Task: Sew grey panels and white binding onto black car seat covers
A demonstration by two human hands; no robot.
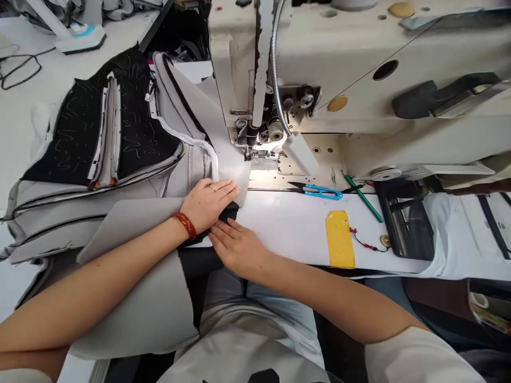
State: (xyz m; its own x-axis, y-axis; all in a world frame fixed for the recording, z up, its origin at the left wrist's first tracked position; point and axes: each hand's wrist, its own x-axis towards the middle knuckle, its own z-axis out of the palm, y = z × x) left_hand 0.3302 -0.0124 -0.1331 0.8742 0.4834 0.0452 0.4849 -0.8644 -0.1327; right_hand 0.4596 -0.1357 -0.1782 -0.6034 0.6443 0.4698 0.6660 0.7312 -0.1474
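My left hand (209, 202) lies flat, fingers stretched out, on grey mesh fabric (223, 159) just in front of the sewing machine's needle and presser foot (255, 151). A red bangle sits on that wrist. My right hand (235, 244) rests right below it, fingers pressed on the fabric's dark lower edge (229, 214) at the table's front. The grey fabric runs from my lap up under the needle, with a white piped seam (199, 144) curving across it.
A large cream sewing machine (359, 80) fills the upper right. Blue thread snips (323, 191), a green pencil (363, 198), a yellow tag (340, 239) and a black tray (405, 218) lie on the white table to the right. Stacked black and grey pieces (104, 127) lie left.
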